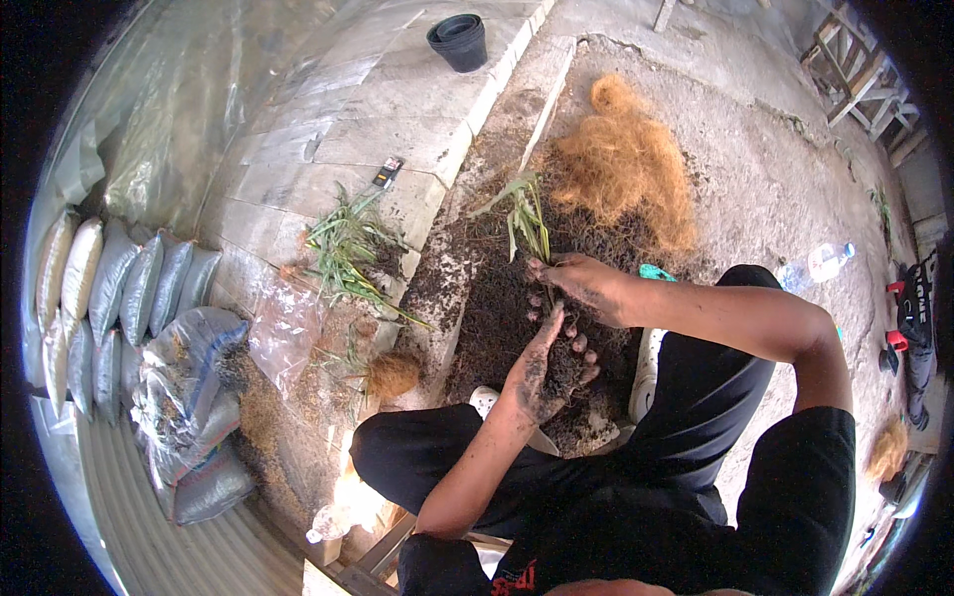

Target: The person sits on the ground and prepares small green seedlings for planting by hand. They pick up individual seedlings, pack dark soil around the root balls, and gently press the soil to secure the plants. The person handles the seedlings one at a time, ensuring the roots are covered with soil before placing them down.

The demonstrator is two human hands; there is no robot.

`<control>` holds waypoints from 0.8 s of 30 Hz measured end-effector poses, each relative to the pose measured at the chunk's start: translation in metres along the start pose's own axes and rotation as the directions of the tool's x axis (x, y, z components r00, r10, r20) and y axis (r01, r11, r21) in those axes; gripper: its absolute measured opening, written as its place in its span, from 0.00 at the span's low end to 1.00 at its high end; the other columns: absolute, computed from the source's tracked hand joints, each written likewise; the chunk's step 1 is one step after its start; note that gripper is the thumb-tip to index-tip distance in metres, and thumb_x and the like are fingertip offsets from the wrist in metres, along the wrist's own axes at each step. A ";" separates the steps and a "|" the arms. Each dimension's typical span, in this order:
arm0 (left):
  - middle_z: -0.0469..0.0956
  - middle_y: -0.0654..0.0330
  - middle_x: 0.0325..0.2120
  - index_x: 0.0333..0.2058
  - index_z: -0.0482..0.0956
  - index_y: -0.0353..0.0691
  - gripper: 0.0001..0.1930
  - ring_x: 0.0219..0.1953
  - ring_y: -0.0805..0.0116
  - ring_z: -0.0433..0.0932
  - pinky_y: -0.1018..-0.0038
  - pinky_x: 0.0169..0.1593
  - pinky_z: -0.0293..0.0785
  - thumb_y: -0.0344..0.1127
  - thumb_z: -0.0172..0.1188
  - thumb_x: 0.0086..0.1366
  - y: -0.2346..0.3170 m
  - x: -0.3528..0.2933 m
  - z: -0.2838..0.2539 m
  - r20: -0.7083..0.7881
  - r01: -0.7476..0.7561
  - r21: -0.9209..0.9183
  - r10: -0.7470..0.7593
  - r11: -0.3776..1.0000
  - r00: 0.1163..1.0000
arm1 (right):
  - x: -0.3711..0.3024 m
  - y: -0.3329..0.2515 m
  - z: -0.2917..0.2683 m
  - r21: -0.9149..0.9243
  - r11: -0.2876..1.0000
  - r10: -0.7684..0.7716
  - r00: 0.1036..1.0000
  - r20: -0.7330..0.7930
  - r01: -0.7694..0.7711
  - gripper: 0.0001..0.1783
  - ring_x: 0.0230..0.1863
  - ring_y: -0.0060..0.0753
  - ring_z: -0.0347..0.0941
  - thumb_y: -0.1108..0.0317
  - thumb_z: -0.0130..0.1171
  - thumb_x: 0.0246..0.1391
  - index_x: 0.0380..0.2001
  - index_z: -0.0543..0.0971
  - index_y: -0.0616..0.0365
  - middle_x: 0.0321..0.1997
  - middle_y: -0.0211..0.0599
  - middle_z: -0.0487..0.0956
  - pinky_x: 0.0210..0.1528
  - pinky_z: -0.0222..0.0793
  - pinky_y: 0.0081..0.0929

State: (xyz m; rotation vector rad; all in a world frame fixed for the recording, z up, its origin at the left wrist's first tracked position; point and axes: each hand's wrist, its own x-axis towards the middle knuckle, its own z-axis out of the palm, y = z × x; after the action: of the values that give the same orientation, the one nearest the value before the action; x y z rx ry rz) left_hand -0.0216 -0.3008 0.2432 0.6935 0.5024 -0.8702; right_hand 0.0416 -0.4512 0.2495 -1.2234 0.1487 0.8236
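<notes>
Right hand [588, 285] pinches a leafy plant [528, 221], left hand [537, 382] curls round soil [564, 369], fibre heap [626, 169] lying beyond.

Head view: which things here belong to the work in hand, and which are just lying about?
Probably in use:
- leafy plant, pinched in the right hand
- dark soil, cupped in the left hand
- orange-brown fibre heap, nearby

Probably just lying about:
- clear bottle at right
- wooden frame, upper right
</notes>
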 end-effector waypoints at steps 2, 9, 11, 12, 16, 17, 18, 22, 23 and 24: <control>0.65 0.68 0.19 0.29 0.68 0.50 0.11 0.23 0.68 0.68 0.72 0.28 0.68 0.47 0.55 0.66 -0.001 0.003 -0.003 -0.005 0.001 0.010 -0.001 1.000 1.000 | 0.003 0.004 -0.003 0.001 1.000 -0.022 0.998 0.057 0.022 0.36 0.65 0.36 0.55 0.45 0.55 0.55 0.59 0.66 0.57 0.67 0.43 0.60 0.67 0.47 0.39; 0.61 0.69 0.17 0.25 0.65 0.50 0.11 0.21 0.72 0.63 0.77 0.24 0.61 0.41 0.54 0.65 0.012 0.009 -0.016 -0.020 -0.072 -0.135 0.070 0.988 0.997 | 0.002 0.005 0.001 -0.041 0.998 0.055 0.998 0.011 -0.054 0.34 0.62 0.39 0.61 0.48 0.52 0.60 0.61 0.63 0.60 0.60 0.47 0.67 0.65 0.53 0.38; 0.62 0.69 0.17 0.27 0.67 0.50 0.09 0.20 0.72 0.63 0.77 0.23 0.61 0.42 0.53 0.66 0.023 0.005 -0.022 -0.038 -0.159 -0.229 0.155 0.960 0.987 | -0.004 -0.001 0.014 -0.322 0.942 -0.112 0.993 -0.035 0.095 0.34 0.62 0.41 0.62 0.49 0.52 0.60 0.62 0.62 0.59 0.61 0.48 0.66 0.65 0.55 0.39; 0.63 0.69 0.17 0.30 0.71 0.49 0.07 0.20 0.75 0.64 0.79 0.22 0.62 0.42 0.51 0.67 0.029 0.004 -0.018 -0.120 -0.203 -0.187 0.183 0.961 0.976 | -0.008 0.000 0.015 -0.538 0.806 -0.308 0.951 -0.026 0.246 0.34 0.63 0.42 0.61 0.49 0.52 0.60 0.63 0.61 0.57 0.62 0.48 0.65 0.65 0.55 0.40; 0.77 0.58 0.41 0.47 0.74 0.42 0.16 0.39 0.64 0.78 0.67 0.42 0.80 0.43 0.44 0.70 0.038 0.005 -0.037 0.149 -0.321 -0.248 0.363 0.914 0.920 | -0.025 -0.005 0.017 -0.825 -0.167 -0.628 0.587 0.512 0.540 0.32 0.65 0.42 0.60 0.50 0.57 0.56 0.61 0.66 0.47 0.64 0.40 0.65 0.67 0.55 0.46; 0.77 0.58 0.41 0.46 0.74 0.42 0.16 0.39 0.64 0.78 0.68 0.42 0.80 0.44 0.44 0.70 0.043 -0.005 -0.029 0.135 -0.304 -0.218 0.337 0.927 0.932 | -0.029 -0.006 0.020 -0.770 -0.282 -0.625 0.500 0.600 0.572 0.31 0.66 0.42 0.59 0.50 0.59 0.54 0.60 0.68 0.45 0.64 0.37 0.66 0.67 0.54 0.47; 0.77 0.57 0.41 0.46 0.74 0.42 0.16 0.39 0.64 0.78 0.69 0.42 0.80 0.44 0.43 0.70 0.046 -0.018 -0.013 0.119 -0.281 -0.190 0.307 0.941 0.944 | -0.032 -0.005 0.022 -0.707 -0.391 -0.607 0.412 0.679 0.590 0.30 0.66 0.41 0.59 0.50 0.60 0.52 0.58 0.71 0.44 0.64 0.34 0.67 0.68 0.53 0.48; 0.78 0.55 0.38 0.43 0.75 0.40 0.18 0.35 0.62 0.80 0.68 0.36 0.82 0.46 0.42 0.69 0.043 -0.020 -0.026 0.205 -0.209 -0.268 0.268 0.941 0.941 | -0.038 0.004 0.031 -0.646 -0.546 -0.565 0.334 0.754 0.533 0.28 0.67 0.40 0.58 0.50 0.63 0.48 0.53 0.76 0.43 0.64 0.28 0.67 0.68 0.50 0.51; 0.78 0.54 0.37 0.43 0.76 0.40 0.18 0.34 0.62 0.80 0.67 0.34 0.82 0.46 0.42 0.69 0.043 -0.021 -0.027 0.276 -0.162 -0.295 0.247 0.942 0.929 | -0.035 0.008 0.031 -0.654 -0.547 -0.575 0.335 0.747 0.522 0.28 0.67 0.40 0.58 0.51 0.63 0.48 0.53 0.76 0.43 0.64 0.28 0.67 0.68 0.49 0.52; 0.79 0.54 0.35 0.40 0.77 0.39 0.17 0.31 0.61 0.80 0.67 0.31 0.83 0.45 0.42 0.69 0.043 -0.019 -0.023 0.225 -0.143 -0.349 0.231 0.926 0.947 | -0.035 0.011 0.029 -0.663 -0.554 -0.582 0.335 0.741 0.504 0.26 0.67 0.41 0.59 0.52 0.62 0.48 0.52 0.76 0.43 0.63 0.26 0.68 0.68 0.48 0.55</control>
State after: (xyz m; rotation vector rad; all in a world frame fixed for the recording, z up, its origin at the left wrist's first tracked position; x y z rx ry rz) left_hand 0.0009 -0.2544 0.2545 0.3059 0.3240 -0.6616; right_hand 0.0008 -0.4415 0.2698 -2.2619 -1.4548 -0.6157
